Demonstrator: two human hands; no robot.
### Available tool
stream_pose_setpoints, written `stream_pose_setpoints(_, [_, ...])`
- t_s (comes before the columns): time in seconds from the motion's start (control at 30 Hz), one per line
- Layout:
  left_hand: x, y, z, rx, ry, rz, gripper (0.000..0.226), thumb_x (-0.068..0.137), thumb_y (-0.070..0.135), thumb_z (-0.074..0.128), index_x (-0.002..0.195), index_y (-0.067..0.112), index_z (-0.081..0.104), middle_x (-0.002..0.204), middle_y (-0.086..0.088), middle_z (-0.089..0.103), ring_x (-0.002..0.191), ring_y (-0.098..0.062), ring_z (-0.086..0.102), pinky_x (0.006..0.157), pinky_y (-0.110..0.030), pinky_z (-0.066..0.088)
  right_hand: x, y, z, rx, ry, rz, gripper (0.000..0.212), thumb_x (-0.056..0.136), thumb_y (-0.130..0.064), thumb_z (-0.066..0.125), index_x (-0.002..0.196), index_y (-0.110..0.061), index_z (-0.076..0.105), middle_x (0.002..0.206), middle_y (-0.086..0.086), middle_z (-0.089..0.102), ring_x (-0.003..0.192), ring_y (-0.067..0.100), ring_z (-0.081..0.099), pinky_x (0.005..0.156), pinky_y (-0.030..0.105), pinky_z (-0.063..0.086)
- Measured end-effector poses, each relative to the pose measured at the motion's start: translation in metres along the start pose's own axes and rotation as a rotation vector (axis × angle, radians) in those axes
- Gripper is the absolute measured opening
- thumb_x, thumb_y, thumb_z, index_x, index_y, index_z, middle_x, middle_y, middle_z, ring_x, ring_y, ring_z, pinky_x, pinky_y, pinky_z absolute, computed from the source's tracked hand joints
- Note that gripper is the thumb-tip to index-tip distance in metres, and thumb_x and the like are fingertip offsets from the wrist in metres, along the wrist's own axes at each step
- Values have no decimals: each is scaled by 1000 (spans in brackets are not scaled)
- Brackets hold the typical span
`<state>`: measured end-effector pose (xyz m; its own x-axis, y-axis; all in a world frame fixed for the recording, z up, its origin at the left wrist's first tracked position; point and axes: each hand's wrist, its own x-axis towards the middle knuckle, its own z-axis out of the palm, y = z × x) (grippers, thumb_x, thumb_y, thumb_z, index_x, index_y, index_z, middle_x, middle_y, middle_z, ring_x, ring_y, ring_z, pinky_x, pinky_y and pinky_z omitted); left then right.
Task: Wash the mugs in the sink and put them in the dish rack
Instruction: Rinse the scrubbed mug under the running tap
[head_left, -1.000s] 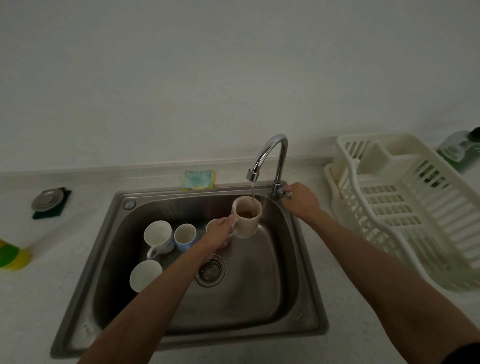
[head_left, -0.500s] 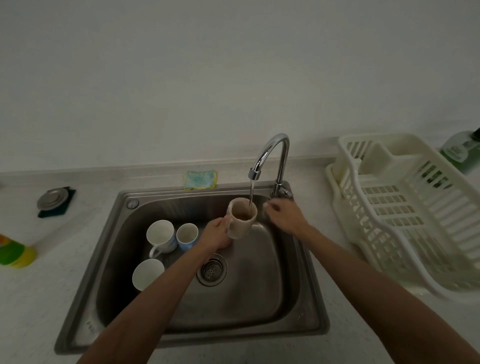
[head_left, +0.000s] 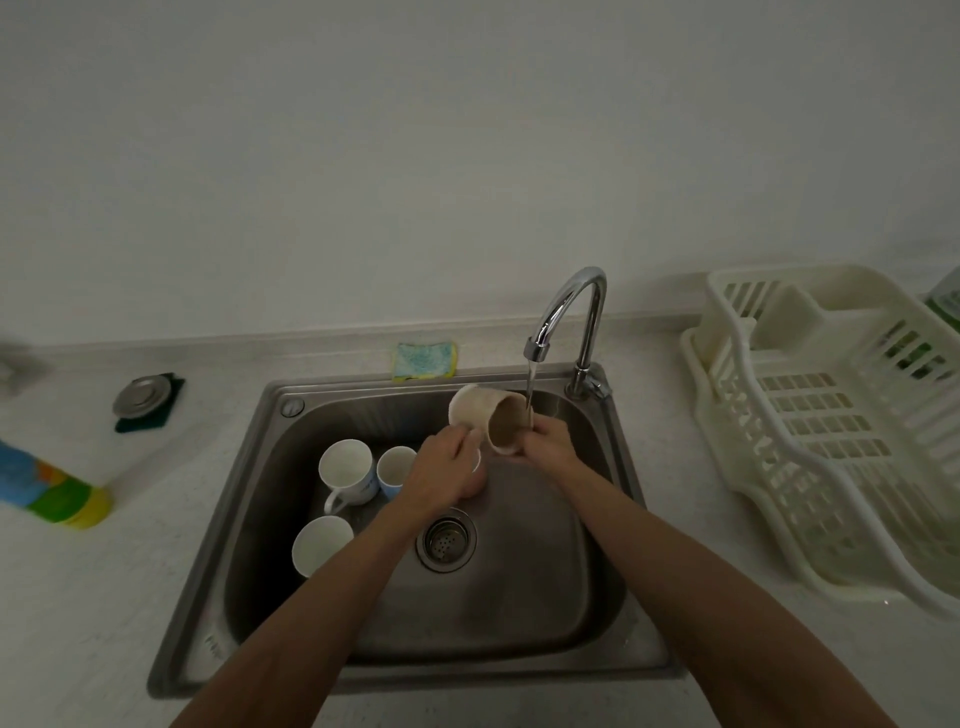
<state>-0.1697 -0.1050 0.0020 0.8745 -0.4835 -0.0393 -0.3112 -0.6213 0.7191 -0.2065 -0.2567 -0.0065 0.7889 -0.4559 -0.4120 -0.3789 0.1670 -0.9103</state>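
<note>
Home kitchen: steel sink (head_left: 270, 499) w/ faucet (head_left: 576, 306), dish rack (head_left: 831, 426), sponge (head_left: 425, 359).

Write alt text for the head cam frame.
Both hands, left hand and right hand, hold a tilted beige mug under the running faucet over a steel sink. Three more mugs sit in the sink's left side; the white dish rack stands right.

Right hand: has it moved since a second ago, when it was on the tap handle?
Yes. The right hand has left the tap handle, moving leftward to the beige mug.
</note>
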Motion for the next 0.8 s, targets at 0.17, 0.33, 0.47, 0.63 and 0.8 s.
stream_pose_setpoints(0.17, [9, 12, 8, 86, -20, -68, 41, 93, 54, 42, 68, 22, 44, 74, 1, 53, 74, -23, 55, 69, -38, 43, 7, 6, -3, -234, 172, -180, 10, 87, -13, 63, 84, -9, 71, 78, 6, 71, 77, 18, 67, 65, 32, 55])
stream_pose_setpoints(0.33, [20, 14, 29, -43, 8, -213, 23, 95, 34, 48, 93, 13, 59, 86, -1, 61, 82, -20, 58, 68, -31, 40, 5, 6, -9, -374, 205, -423, 7, 86, -18, 64, 85, -18, 71, 75, -6, 70, 73, 7, 64, 69, 30, 54])
stream_pose_setpoints(0.47, [20, 15, 39, -321, -29, -306, 28, 99, 27, 44, 116, 9, 59, 105, -7, 63, 99, -23, 58, 80, -32, 42, 9, 7, -23, -443, 144, -490, 23, 86, -24, 67, 108, -20, 70, 96, -9, 72, 88, 3, 66, 83, 31, 56])
stream_pose_setpoints(0.63, [21, 12, 49, -568, -88, -442, 33, 101, 30, 42, 111, 3, 60, 89, -14, 63, 84, -25, 61, 79, -38, 49, 2, -7, -54, -391, -96, -383, 47, 82, -29, 75, 126, -22, 59, 112, -9, 66, 97, -2, 61, 90, 19, 51])
stream_pose_setpoints(0.8, [17, 24, 60, -736, -223, -411, 27, 98, 19, 39, 73, 16, 48, 63, 1, 45, 59, -11, 41, 55, -23, 32, 6, -19, -75, -306, -205, -205, 89, 72, -35, 82, 147, -27, 34, 131, -5, 49, 114, 13, 53, 88, 22, 46])
